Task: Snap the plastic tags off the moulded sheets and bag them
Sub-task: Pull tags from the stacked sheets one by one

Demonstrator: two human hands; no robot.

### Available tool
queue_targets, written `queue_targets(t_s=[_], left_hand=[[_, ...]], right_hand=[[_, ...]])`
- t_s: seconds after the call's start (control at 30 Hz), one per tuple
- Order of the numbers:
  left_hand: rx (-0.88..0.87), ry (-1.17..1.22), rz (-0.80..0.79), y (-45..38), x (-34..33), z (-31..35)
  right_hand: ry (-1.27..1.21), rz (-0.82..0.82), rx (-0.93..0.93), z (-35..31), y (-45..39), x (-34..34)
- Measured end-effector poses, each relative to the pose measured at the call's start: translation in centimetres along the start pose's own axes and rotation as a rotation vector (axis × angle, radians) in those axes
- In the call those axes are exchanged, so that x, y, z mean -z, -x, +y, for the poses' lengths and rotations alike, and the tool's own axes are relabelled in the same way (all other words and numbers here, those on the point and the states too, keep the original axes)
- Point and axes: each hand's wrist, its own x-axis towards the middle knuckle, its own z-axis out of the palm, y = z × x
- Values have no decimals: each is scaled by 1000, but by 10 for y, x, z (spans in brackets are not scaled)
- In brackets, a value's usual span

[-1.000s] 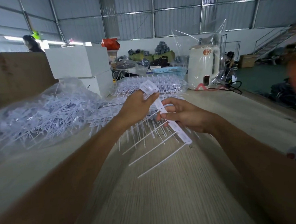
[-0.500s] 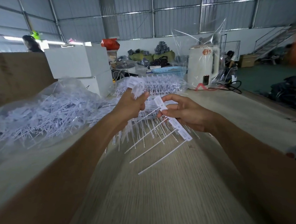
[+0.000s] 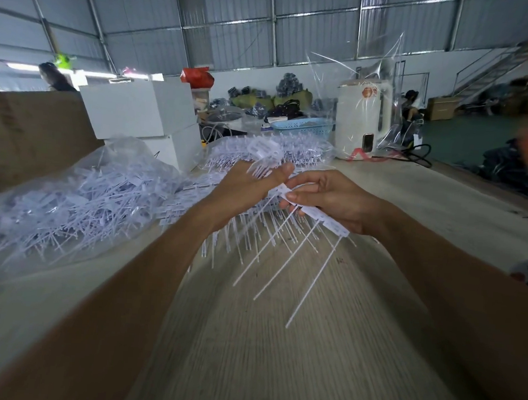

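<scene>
Left hand [image 3: 248, 189]: middle of the frame, fingers curled round a bunch of loose tags [image 3: 264, 151] whose flat heads fan out above the fist.
Right hand [image 3: 334, 201]: just right of the left, thumb and fingers pinching the moulded strip [image 3: 316, 214] — its long thin tails hang down toward the lower centre.
Bag of tags [image 3: 79, 193]: clear plastic, left of the frame, on the wooden table [image 3: 276, 357].
Stacked sheets [image 3: 297, 152]: behind the hands — upper centre.
White boxes [image 3: 137, 109]: upper left.
</scene>
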Motion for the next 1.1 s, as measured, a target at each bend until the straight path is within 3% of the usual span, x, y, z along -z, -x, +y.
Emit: queue_targets(t_s=[0.13,0.23,0.43,0.73,0.8,0.93,1.1], left_hand=[[-30,-31,22,-3,0,-4],[62,-32,-23,-4,-5,-6],[86,40,20,-5,-9,-4],[273,-58,101,-11,-10,-2],[280,-24,102,-12,-6,-2],[233,-184,94,-15,0,-5],[299,-38,-84,-13,6,-5]], right_hand=[[-39,-9,21,-1,1,-1],[-47,-33,34,1,5,-1],[1,-142,-102,-2,6,-4],[510,7,126,-17,4,-17],[621,40,164,-22,1,-21],[874,74,225,-23,-3,-27],[840,126,222,-19,-5,-24]])
